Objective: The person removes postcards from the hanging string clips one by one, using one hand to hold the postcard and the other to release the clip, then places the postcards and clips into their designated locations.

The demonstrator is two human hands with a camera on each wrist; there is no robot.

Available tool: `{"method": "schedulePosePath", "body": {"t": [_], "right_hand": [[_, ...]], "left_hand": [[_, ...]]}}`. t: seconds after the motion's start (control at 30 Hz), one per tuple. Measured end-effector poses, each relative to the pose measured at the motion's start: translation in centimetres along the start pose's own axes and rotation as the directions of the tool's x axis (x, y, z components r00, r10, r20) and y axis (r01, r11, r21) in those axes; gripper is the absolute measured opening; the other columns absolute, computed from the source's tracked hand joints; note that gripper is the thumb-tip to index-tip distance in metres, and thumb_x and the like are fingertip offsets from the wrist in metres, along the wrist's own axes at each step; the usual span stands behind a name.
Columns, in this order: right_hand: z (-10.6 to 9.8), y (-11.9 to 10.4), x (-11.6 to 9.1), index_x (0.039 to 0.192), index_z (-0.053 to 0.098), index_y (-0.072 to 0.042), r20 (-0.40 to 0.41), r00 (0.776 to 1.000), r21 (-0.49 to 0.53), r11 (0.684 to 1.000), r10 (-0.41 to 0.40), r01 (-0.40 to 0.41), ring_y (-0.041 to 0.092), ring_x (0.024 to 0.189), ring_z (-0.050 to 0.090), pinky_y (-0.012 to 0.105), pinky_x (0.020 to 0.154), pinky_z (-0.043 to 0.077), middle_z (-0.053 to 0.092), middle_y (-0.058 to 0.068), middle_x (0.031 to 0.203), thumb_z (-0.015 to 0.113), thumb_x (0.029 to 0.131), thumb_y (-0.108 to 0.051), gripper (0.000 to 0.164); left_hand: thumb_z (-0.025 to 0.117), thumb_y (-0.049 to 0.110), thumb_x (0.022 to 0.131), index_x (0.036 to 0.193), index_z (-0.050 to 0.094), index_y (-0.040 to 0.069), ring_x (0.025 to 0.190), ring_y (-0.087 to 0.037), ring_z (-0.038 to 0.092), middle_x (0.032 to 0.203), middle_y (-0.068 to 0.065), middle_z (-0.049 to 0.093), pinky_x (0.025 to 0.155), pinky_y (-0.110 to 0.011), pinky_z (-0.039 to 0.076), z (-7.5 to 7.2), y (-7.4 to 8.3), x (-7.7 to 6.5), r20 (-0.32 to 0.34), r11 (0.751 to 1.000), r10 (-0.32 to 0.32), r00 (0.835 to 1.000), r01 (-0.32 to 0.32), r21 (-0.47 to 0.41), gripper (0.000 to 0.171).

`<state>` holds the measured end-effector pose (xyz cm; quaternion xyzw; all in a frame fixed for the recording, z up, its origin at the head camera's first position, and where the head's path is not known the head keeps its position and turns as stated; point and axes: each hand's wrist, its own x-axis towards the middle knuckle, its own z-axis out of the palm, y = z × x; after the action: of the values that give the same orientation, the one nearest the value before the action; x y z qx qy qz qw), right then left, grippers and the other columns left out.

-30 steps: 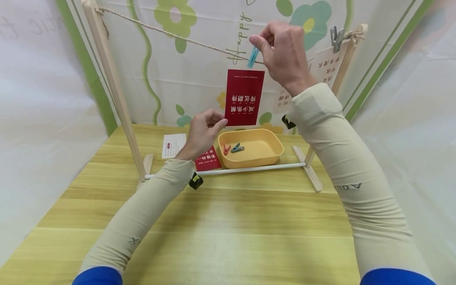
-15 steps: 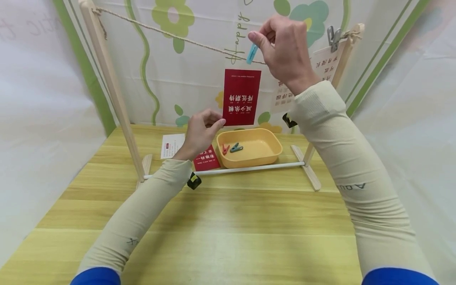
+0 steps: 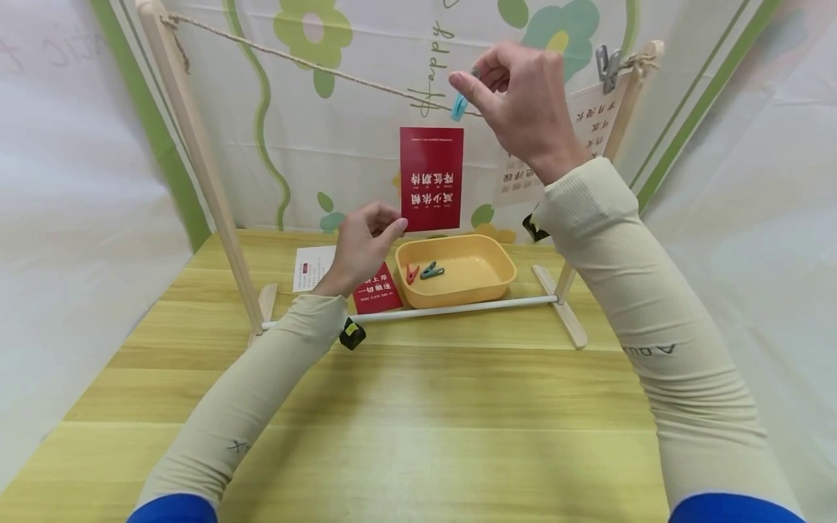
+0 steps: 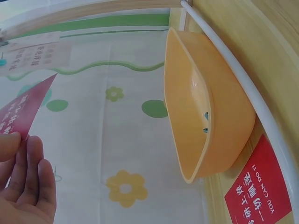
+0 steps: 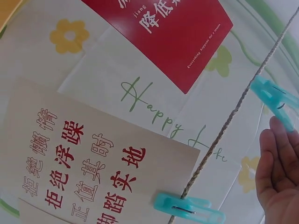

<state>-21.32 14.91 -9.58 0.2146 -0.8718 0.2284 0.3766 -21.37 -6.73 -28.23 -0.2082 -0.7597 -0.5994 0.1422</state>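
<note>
My left hand (image 3: 366,243) pinches a red card (image 3: 431,178) by a lower corner. The card hangs upright over the yellow tub, its printed characters upside down in the head view. Higher up, my right hand (image 3: 523,102) pinches a light blue clothespin (image 3: 459,107). Its tip is right at the twine (image 5: 233,109) in the right wrist view. The red card's top edge lies a little below the twine in the head view. Beside the right hand, another light blue clothespin (image 5: 184,208) holds a cream card (image 5: 107,154) on the twine.
A wooden frame (image 3: 203,160) carries the twine. At its right end a grey clothespin (image 3: 608,69) holds a card. The yellow tub (image 3: 480,287) contains a red and a teal clothespin. Left of it lie another red card (image 3: 379,290) and a white card (image 3: 314,265). A white rod (image 3: 458,310) crosses the base.
The red card has shifted slightly left with my left hand. My right hand has come down slightly since half a second ago, keeping its pinch on the clothespin. The whole view has drifted a little.
</note>
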Motion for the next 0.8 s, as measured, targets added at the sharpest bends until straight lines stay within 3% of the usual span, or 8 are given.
{"method": "schedulePosePath", "body": {"t": [0.33,0.8], "right_hand": [[0.2,0.0,-0.6,0.108,0.078,-0.001,-0.004,1.0,0.018,1.0,-0.023,0.023,-0.008,0.077,0.057,0.01,0.079,0.051,0.082,0.009,0.103,0.073,0.098,-0.046,0.047],[1.0,0.7,-1.8,0.107,0.079,-0.002,0.04,0.999,0.046,0.999,0.0,-0.002,-0.006,0.075,0.061,0.011,0.076,0.052,0.082,0.01,0.102,0.076,0.096,-0.047,0.046]], "left_hand": [[0.067,0.014,0.105,0.114,0.07,-0.001,0.091,-0.018,0.068,0.106,-0.018,0.075,0.079,-0.019,0.054,-0.5,-0.5,-0.2,0.0,1.0,-0.006,1.0,0.006,0.006,0.018],[0.067,0.013,0.105,0.114,0.069,-0.002,0.09,-0.015,0.068,0.106,-0.019,0.075,0.08,-0.019,0.054,-0.8,-0.4,-0.6,-0.013,0.999,-0.035,0.999,0.035,-0.006,0.018]]}}
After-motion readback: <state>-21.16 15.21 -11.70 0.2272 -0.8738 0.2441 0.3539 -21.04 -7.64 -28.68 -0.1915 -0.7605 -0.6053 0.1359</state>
